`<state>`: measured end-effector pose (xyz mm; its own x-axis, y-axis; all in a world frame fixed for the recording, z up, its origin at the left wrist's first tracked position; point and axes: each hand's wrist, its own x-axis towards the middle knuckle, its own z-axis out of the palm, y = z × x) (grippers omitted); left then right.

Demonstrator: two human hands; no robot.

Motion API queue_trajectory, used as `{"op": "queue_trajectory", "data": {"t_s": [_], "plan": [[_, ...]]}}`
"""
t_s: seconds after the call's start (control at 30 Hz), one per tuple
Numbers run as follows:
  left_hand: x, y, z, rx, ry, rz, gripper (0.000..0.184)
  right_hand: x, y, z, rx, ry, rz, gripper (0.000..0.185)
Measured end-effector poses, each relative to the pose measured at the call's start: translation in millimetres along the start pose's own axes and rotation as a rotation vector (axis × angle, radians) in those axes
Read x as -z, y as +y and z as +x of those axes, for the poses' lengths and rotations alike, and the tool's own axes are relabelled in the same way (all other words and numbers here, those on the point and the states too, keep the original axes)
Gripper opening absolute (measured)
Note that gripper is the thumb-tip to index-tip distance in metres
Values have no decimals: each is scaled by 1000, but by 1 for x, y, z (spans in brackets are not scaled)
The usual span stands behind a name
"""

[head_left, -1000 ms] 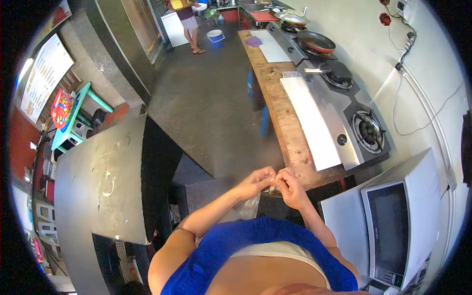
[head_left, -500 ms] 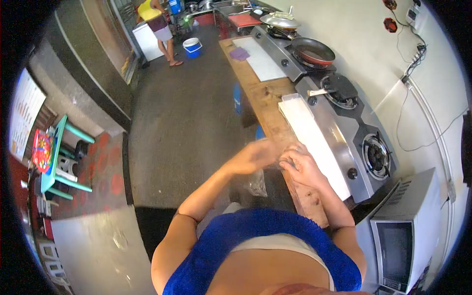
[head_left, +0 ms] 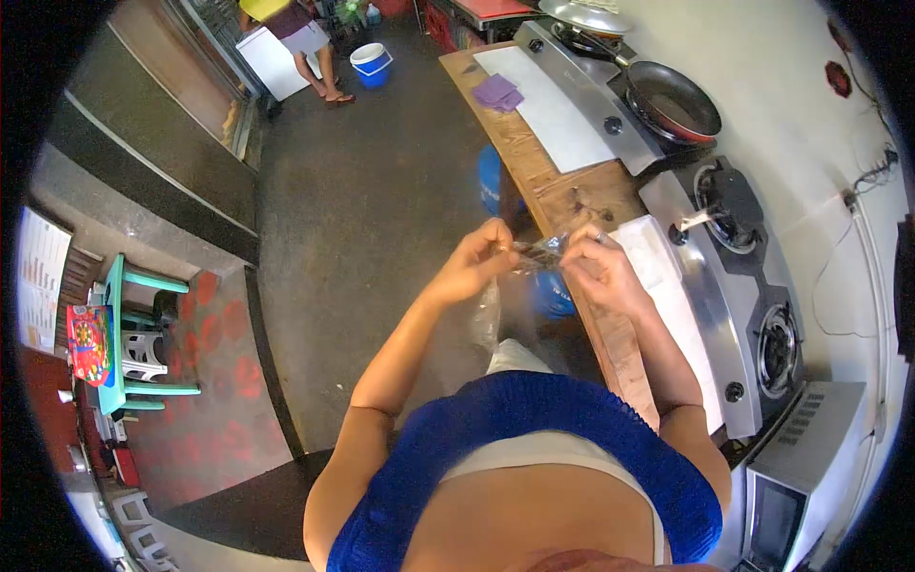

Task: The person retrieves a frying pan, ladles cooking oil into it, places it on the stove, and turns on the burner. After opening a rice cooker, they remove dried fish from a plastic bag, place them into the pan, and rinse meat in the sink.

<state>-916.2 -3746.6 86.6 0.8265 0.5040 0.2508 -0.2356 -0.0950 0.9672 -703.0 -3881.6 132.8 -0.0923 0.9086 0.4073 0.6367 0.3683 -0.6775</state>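
A clear plastic bag (head_left: pixel 541 253) is stretched between my two hands, over the edge of the wooden counter (head_left: pixel 562 205). My left hand (head_left: pixel 477 259) pinches one side of it, and my right hand (head_left: pixel 602 272) pinches the other, fingers closed on the film. More clear plastic (head_left: pixel 486 315) hangs below my left hand. Under my right wrist lies a long white board (head_left: pixel 672 305) along the counter's edge. Whether anything small sits inside the plastic cannot be made out.
Gas stoves (head_left: pixel 705 315) line the wall, bearing a frying pan (head_left: pixel 672 100) and a lidded wok (head_left: pixel 583 13). A microwave (head_left: pixel 805 477) stands at lower right. A purple cloth (head_left: pixel 497 92) lies on the counter. Far off, a person (head_left: pixel 305 43) stands near a white-and-blue bucket (head_left: pixel 371 65).
My hands have drawn apart from close together, and the clear plastic now spans the gap between them. The head view has shifted, so the counter and stoves appear farther right.
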Motion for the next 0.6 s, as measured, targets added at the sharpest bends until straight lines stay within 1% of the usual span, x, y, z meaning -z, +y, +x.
{"op": "queue_trajectory", "data": {"t_s": [0.07,0.1,0.13,0.17,0.2,0.27,0.3,0.33,0.37,0.4,0.43,0.47,0.5,0.53,0.57,0.6], "plan": [[27,-10,25,68,18,-269,16,-9,28,31,-72,80,100,7],[39,-16,39,62,23,-262,16,-16,49,43,-161,96,189,6],[51,-23,54,87,104,-265,15,-24,70,60,-144,93,189,6],[64,-30,69,113,187,-269,15,-29,87,78,-142,134,185,6],[80,-39,87,102,194,-263,15,-30,104,95,-142,177,181,6],[105,-47,121,75,237,-79,14,-27,118,134,-189,181,219,7],[115,-53,133,139,231,-253,27,-26,130,153,-187,214,253,7],[121,-43,148,140,235,-253,27,-24,141,171,-179,244,283,7],[128,-31,165,223,193,-269,41,-25,156,189,-98,300,292,6],[141,-24,183,290,158,-272,55,-27,172,206,-68,293,296,6],[157,-45,197,320,78,-406,73,-32,187,218,-110,305,323,8],[163,-44,209,349,71,-283,72,-37,199,230,-160,315,351,10],[170,-60,219,363,66,-285,69,-42,208,244,-142,304,357,10],[175,-63,230,384,59,-296,67,-44,214,255,-176,287,379,13],[182,-68,238,381,69,-302,67,-44,221,264,-215,271,397,17],[187,-72,247,423,78,-343,68,-43,229,273,-218,263,395,17]]}}
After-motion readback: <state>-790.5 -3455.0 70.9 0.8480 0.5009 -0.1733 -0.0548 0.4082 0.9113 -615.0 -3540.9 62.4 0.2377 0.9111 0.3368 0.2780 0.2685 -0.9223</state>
